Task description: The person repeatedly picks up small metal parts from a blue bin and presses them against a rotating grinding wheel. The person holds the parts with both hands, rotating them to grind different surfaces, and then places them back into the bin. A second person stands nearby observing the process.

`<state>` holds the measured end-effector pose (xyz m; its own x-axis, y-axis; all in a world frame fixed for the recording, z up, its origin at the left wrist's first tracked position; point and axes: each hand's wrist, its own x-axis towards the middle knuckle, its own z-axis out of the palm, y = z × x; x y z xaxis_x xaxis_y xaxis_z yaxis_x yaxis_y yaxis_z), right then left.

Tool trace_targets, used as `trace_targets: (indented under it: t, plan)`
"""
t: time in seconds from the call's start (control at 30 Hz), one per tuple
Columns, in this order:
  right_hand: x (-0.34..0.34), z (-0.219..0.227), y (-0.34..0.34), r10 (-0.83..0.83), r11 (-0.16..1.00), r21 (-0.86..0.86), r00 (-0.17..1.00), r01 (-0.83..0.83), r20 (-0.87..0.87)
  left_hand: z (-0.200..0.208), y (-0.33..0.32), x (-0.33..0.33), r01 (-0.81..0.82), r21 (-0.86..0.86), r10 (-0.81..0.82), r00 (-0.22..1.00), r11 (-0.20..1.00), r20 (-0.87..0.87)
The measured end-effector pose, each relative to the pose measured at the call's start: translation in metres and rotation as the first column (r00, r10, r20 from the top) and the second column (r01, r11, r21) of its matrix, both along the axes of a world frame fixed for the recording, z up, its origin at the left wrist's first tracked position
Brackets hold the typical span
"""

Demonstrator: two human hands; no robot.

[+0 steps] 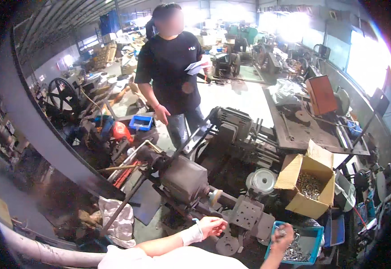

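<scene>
My left hand (212,226), with a white band at the wrist, hovers beside the dark machine's perforated metal plate (245,212). Its fingers are curled together, and whatever they may hold is too small to make out. Over the left side of a blue plastic bin (319,242), my right hand (280,242) is closed around a few small shiny metal parts (283,231). Many similar metal parts (297,254) lie in the bin. Between my left hand and the motor-like housing (184,179) sits a pale round wheel (214,197) on the machine.
An open cardboard box (309,206) of small metal parts stands beyond the bin. Left of it is a round silver pulley (262,180). Across the machine stands a person (173,76) in a black shirt holding papers. A metal table (298,130) is at the far right.
</scene>
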<state>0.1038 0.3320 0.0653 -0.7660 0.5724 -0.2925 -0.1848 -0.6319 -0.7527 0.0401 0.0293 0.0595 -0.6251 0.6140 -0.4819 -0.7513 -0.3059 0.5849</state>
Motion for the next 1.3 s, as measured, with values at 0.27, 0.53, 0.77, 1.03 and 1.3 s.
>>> trace_targets:
  t: [0.27, 0.53, 0.77, 1.03, 1.3]
  plan:
    - [-0.042, 0.038, -0.187, 0.209, 0.096, 0.965, 0.943, 0.246, -0.261, -0.002, 0.036, -0.005, -0.04, 0.374, -0.053, 0.971, 0.927, 0.235]
    - [-0.023, 0.048, -0.216, 0.269, -0.13, 0.965, 0.945, 0.226, -0.185, -0.001, 0.004, 0.003, -0.08, 0.573, -0.126, 0.942, 0.816, 0.311]
    - [-0.017, 0.045, -0.24, 0.32, -0.134, 0.966, 0.932, 0.222, -0.17, -0.015, -0.012, 0.005, -0.081, 0.666, -0.167, 0.94, 0.741, 0.299]
    - [-0.011, 0.055, -0.254, 0.385, 0.091, 0.994, 0.919, 0.054, -0.085, -0.042, -0.026, 0.012, -0.088, 0.606, -0.237, 0.868, 0.791, 0.436]
    - [-0.018, 0.049, -0.236, 0.402, 0.898, 0.229, 0.912, -0.376, -0.079, -0.015, -0.053, 0.019, -0.136, 0.517, -0.22, 0.793, 0.845, 0.568]
